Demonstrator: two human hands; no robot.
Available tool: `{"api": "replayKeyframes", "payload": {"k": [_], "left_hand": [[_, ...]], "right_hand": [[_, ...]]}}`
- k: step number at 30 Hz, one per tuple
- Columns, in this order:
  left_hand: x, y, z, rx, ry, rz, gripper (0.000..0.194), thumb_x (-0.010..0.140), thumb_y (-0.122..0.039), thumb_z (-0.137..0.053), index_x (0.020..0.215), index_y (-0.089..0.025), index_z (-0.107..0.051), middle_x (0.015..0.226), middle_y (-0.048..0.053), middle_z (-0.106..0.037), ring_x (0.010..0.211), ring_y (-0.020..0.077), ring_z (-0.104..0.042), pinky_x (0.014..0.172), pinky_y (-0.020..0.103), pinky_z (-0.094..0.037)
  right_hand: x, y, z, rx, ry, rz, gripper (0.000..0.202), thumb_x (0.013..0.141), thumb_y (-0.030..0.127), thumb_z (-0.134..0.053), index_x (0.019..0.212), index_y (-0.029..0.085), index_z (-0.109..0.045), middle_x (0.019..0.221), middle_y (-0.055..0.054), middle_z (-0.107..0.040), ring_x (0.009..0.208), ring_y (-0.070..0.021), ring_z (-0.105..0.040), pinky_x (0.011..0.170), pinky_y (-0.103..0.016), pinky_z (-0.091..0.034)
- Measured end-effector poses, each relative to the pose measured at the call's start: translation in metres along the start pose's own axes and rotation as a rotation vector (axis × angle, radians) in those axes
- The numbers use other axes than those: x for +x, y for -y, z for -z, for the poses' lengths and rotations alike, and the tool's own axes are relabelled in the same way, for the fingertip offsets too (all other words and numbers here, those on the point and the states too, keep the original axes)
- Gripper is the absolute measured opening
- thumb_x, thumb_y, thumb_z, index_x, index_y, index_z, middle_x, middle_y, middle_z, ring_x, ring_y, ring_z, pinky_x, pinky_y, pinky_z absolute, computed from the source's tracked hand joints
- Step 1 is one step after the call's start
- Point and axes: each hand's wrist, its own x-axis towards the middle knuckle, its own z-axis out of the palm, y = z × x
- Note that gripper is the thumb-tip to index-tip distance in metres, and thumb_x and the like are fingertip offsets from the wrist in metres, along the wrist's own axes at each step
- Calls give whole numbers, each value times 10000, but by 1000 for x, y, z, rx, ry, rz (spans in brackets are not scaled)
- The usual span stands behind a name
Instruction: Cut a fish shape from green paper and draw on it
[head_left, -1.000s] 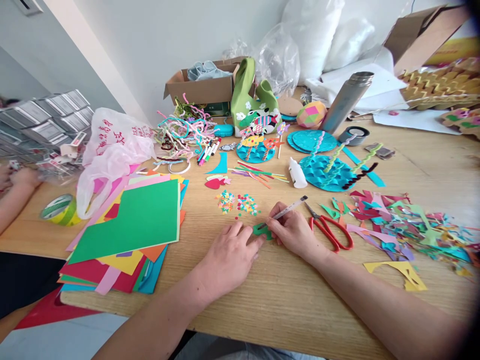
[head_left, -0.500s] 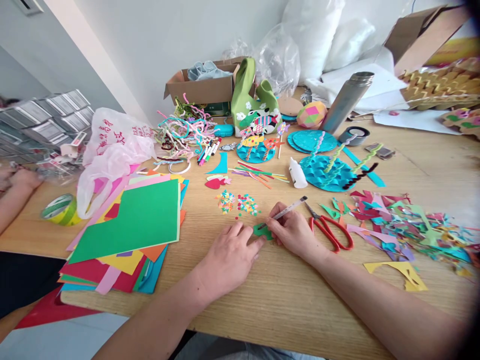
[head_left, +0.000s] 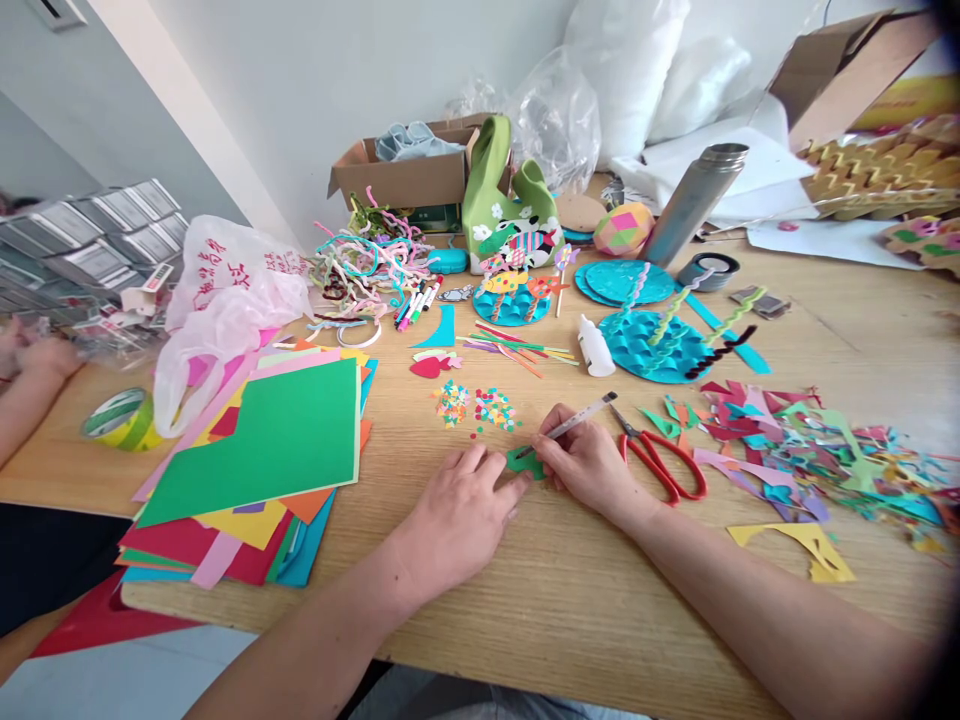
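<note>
My right hand (head_left: 589, 462) is closed around a slim white pen (head_left: 577, 415) with a dark upper end. The pen's tip meets a small piece of green paper (head_left: 523, 461) lying flat on the table. From the other side my left hand (head_left: 469, 505) holds that paper down with bent fingers and thumb at its left edge. Red-handled scissors (head_left: 664, 465) lie partly open just right of my right hand. Beyond the green paper are two small heaps of coloured paper bits (head_left: 493, 408). Part of the paper is hidden under my fingers.
Coloured paper sheets (head_left: 292, 430) are stacked at left, beside yellow tape (head_left: 124, 418). Paper scraps (head_left: 840, 460) spread at right. Farther back are a white glue bottle (head_left: 596, 347), blue discs (head_left: 660, 350), pipe cleaners (head_left: 371, 255) and a steel flask (head_left: 694, 205). Another person's hand (head_left: 49, 355) is at far left.
My two hands, the pen and the green paper look almost unmoved. At the far left, the other person's hands have shifted slightly.
</note>
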Motion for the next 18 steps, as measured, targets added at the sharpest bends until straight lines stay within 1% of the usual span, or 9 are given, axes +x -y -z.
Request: {"api": "replayKeyframes", "payload": {"k": [5,10,15,18], "left_hand": [[0,0,0,7,-1,-2,320,929,-270,-430,1229,-238,-537,1081,74,-551,1078,234,-458,924,405,-437],[0,0,0,5,6,-6,323,932,-264,-419,1230,-235,-538,1073,75,-555,1066,233,-462,923,410,-439],[0,0,0,9,-1,-10,333,939,-271,-399,1245,-233,-525,1097,79,-554,1074,238,-464,922,411,-443],[0,0,1,16,2,-9,317,938,-270,-401,1221,-233,-539,1094,74,-555,1063,238,-469,917,413,-445]], "right_hand": [[-1,0,0,-28,1,13,149,789,209,-531,667,206,-445,493,63,-470,395,-82,-437,407,-207,-310],[-3,3,1,-5,5,23,142,784,212,-529,665,207,-452,506,57,-474,428,-91,-439,427,-213,-329],[-5,5,2,20,-116,54,123,768,223,-541,669,203,-471,550,32,-512,498,-112,-472,463,-223,-367],[-5,4,2,-6,-75,67,123,763,218,-537,659,203,-473,551,31,-507,508,-118,-475,471,-228,-371]]}}
